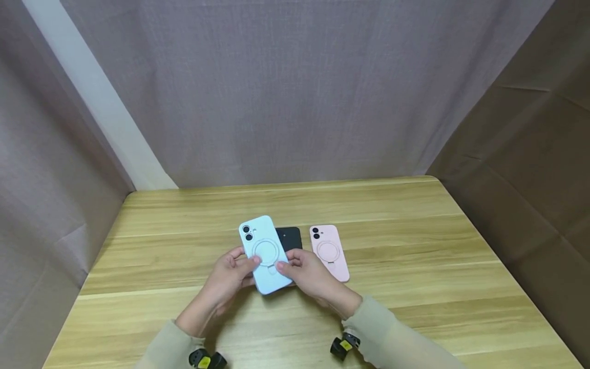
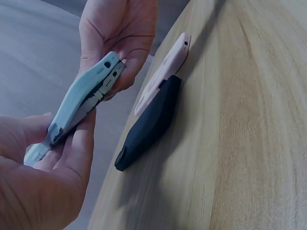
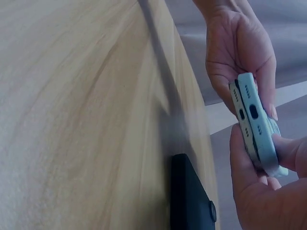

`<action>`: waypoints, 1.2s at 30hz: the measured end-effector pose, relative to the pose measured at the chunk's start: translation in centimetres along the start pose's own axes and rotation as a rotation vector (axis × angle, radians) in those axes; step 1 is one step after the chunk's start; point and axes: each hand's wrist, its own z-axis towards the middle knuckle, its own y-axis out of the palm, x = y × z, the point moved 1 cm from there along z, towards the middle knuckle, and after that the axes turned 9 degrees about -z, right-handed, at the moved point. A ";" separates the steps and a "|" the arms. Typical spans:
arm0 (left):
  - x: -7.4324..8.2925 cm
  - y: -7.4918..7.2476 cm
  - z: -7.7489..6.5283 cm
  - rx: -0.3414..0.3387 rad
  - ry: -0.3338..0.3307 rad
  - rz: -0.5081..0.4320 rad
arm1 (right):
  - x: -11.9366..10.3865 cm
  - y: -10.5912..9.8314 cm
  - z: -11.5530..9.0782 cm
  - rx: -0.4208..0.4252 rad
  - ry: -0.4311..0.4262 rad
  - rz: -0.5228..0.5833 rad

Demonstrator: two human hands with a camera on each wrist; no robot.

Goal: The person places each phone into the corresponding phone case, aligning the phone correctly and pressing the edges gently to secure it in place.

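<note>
Both hands hold a light blue phone case (image 1: 266, 251), its back with a ring and two camera lenses facing up. My left hand (image 1: 230, 271) grips its left side, thumb on the back. The right side is in my right hand (image 1: 311, 274), thumb also on the back. Under the case a phone (image 2: 109, 81) with a pale edge shows, with a dark gap between them at the port end. The same gap runs between case (image 3: 259, 127) and phone in the right wrist view. The pair is held above the table, and its lower face is hidden.
A black phone-shaped object (image 1: 291, 237) lies on the wooden table (image 1: 415, 246), partly covered by the blue case in the head view. Beside it on the right lies a pink phone case (image 1: 329, 251) with a ring and two lenses. Grey curtains (image 1: 295, 102) stand behind the table.
</note>
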 end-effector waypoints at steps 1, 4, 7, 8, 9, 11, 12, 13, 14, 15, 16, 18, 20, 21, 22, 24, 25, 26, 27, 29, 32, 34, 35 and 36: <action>0.0 0.0 0.0 0.002 0.000 0.002 | 0.0 0.0 0.0 -0.005 -0.002 0.010; 0.0 -0.1 0.0 0.010 -0.002 0.003 | 0.0 0.0 -0.1 -0.031 -0.002 0.070; 0.2 -0.1 0.0 0.027 0.012 -0.005 | 0.0 0.0 -0.1 -0.051 0.008 0.120; 0.2 -0.2 0.0 0.035 0.023 -0.010 | -0.1 0.0 -0.1 -0.059 0.019 0.133; 0.3 -0.2 0.0 0.045 0.033 -0.018 | -0.1 0.1 -0.1 -0.062 0.031 0.140; 0.4 -0.2 0.0 0.060 0.055 -0.038 | -0.2 0.1 -0.1 -0.067 0.050 0.140; 0.4 -0.3 0.0 0.067 0.064 -0.043 | -0.2 0.1 -0.2 -0.068 0.059 0.138; 0.4 -0.3 0.0 0.072 0.071 -0.049 | -0.2 0.1 -0.2 -0.070 0.064 0.139; 0.4 -0.4 0.1 0.073 0.074 -0.055 | -0.2 0.2 -0.2 -0.068 0.062 0.140; 0.3 -0.4 0.1 0.073 0.074 -0.063 | -0.2 0.2 -0.3 -0.066 0.054 0.141; 0.2 -0.5 0.1 0.070 0.073 -0.065 | -0.2 0.2 -0.3 -0.065 0.044 0.141; 0.1 -0.5 0.1 0.062 0.065 -0.058 | -0.3 0.2 -0.3 -0.056 0.029 0.140; 0.0 -0.5 0.1 0.048 0.056 -0.050 | -0.2 0.2 -0.2 -0.042 0.018 0.140; -0.1 -0.5 0.1 0.037 0.048 -0.045 | -0.2 0.2 -0.2 -0.034 0.015 0.142; -0.2 -0.5 0.0 0.019 0.039 -0.034 | -0.2 0.3 -0.2 -0.024 0.015 0.140; -0.4 -0.4 -0.1 -0.033 0.012 -0.022 | -0.1 0.3 -0.1 -0.003 0.011 0.141; -0.5 -0.3 -0.2 -0.063 -0.004 -0.023 | -0.1 0.3 0.0 0.006 0.008 0.138; -0.6 -0.2 -0.3 -0.090 -0.024 -0.027 | -0.1 0.4 0.0 0.016 0.004 0.135; -0.7 -0.2 -0.3 -0.119 -0.041 -0.031 | -0.1 0.4 0.0 0.025 0.000 0.130; -1.0 -0.1 -0.4 -0.157 -0.063 -0.043 | -0.1 0.5 0.1 0.041 -0.012 0.120; -1.1 0.0 -0.4 -0.167 -0.064 -0.046 | -0.1 0.6 0.1 0.057 -0.023 0.110; -1.0 0.0 -0.4 -0.166 -0.056 -0.034 | -0.1 0.6 0.1 0.062 -0.025 0.104; -1.0 0.0 -0.4 -0.166 -0.052 -0.025 | -0.1 0.6 0.0 0.062 -0.024 0.101; -1.0 0.0 -0.4 -0.165 -0.051 -0.014 | -0.2 0.6 0.0 0.061 -0.020 0.097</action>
